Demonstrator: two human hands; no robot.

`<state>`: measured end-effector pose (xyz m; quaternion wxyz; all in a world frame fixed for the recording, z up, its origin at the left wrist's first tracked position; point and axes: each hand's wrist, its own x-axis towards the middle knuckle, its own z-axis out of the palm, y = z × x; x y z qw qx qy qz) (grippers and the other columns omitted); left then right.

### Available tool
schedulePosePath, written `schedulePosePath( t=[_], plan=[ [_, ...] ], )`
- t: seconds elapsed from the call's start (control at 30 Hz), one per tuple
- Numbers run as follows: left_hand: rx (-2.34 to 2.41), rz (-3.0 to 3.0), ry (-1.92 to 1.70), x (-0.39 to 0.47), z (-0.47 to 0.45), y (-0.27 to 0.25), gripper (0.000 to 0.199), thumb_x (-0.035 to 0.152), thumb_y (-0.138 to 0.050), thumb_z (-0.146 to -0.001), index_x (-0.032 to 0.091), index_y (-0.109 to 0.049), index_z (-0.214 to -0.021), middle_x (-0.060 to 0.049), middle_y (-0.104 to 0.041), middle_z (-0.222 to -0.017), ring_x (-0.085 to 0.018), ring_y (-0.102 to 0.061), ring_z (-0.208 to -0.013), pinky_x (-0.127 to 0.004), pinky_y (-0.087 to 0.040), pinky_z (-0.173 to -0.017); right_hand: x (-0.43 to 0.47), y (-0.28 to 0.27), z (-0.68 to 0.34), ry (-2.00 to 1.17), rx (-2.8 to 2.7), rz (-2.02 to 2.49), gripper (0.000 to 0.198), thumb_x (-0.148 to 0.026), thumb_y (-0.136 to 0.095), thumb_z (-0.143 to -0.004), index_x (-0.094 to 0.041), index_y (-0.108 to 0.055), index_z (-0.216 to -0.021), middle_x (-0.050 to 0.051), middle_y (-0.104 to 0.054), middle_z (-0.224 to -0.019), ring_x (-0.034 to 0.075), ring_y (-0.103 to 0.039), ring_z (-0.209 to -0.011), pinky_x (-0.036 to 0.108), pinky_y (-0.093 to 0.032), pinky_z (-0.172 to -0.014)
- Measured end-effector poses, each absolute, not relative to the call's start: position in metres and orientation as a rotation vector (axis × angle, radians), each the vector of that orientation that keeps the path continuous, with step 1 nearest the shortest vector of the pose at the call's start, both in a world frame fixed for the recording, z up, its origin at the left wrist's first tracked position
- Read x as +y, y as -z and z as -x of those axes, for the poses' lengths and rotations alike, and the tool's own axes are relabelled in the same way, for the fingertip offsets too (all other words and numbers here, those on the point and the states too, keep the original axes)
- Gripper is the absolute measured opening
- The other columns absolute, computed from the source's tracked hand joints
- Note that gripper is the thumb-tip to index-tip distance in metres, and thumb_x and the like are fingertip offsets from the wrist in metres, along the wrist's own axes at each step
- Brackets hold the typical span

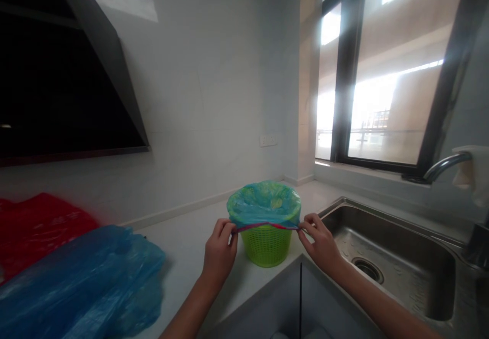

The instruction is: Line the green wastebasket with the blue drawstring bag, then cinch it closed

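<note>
A lime-green plastic basket (266, 246) with a slotted wall stands upright near the counter's front corner. Its inside is lined with a thin blue-green plastic bag (263, 199), folded outward over the rim. Along the front of the bag runs a red and purple drawstring (267, 225). My left hand (221, 250) pinches the bag's edge and the string at the basket's left side. At the right side, my right hand (319, 239) does the same with thumb and fingers closed. The fingertips partly hide the pinched edge.
A blue plastic bag (99, 278) and a red plastic bag (42, 232) lie on the counter (179, 257) at left. To the right is a steel sink (401, 267) with a faucet (445, 166). A dark range hood (69, 84) juts out at upper left.
</note>
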<state>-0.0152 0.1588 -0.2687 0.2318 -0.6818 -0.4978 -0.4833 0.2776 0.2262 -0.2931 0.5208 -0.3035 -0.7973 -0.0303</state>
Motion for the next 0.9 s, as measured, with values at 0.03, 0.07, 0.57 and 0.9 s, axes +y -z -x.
schedulePosePath(
  t=[0.03,0.07,0.57,0.9],
  plan=[
    [-1.376,1.913,1.306,0.158,0.016,0.273,0.013,0.011,-0.049,-0.093,0.022,-0.053,-0.087,-0.004,-0.056,-0.092,-0.018,-0.057,-0.083,-0.029,-0.045,-0.074,0.226,0.294,-0.278,0.048,-1.912,0.754,0.013,-0.017,-0.053,-0.093,-0.021,-0.065,-0.094,0.007,-0.053,-0.096,0.020,-0.057,-0.089,0.033,-0.048,-0.082],
    [-1.380,1.969,1.286,0.157,0.018,0.276,0.014,0.011,-0.048,-0.093,0.022,-0.052,-0.085,-0.004,-0.056,-0.090,-0.018,-0.057,-0.081,-0.029,-0.045,-0.073,0.228,0.294,-0.279,0.005,-1.915,0.777,0.014,-0.018,-0.053,-0.093,-0.021,-0.066,-0.094,0.007,-0.053,-0.097,0.020,-0.058,-0.090,0.033,-0.048,-0.083],
    [-3.132,2.231,1.533,0.265,0.080,0.207,0.033,0.047,-0.071,-0.060,0.019,-0.064,-0.076,-0.009,-0.069,-0.078,-0.021,-0.062,-0.068,-0.031,-0.050,-0.061,0.275,0.251,-0.293,-2.127,-1.182,0.926,0.042,-0.050,-0.054,-0.096,-0.014,-0.057,-0.076,0.000,-0.058,-0.066,0.007,-0.053,-0.050,0.016,-0.035,-0.041],
    [-2.559,2.112,1.985,0.291,0.084,0.193,0.035,0.043,-0.073,-0.056,0.016,-0.069,-0.078,-0.001,-0.063,-0.060,-0.017,-0.054,-0.055,-0.028,-0.042,-0.051,0.266,0.223,-0.279,-1.725,-1.039,0.768,0.032,-0.031,-0.071,-0.084,-0.018,-0.046,-0.069,-0.009,-0.041,-0.053,0.003,-0.031,-0.041,0.017,-0.027,-0.040]
  ],
)
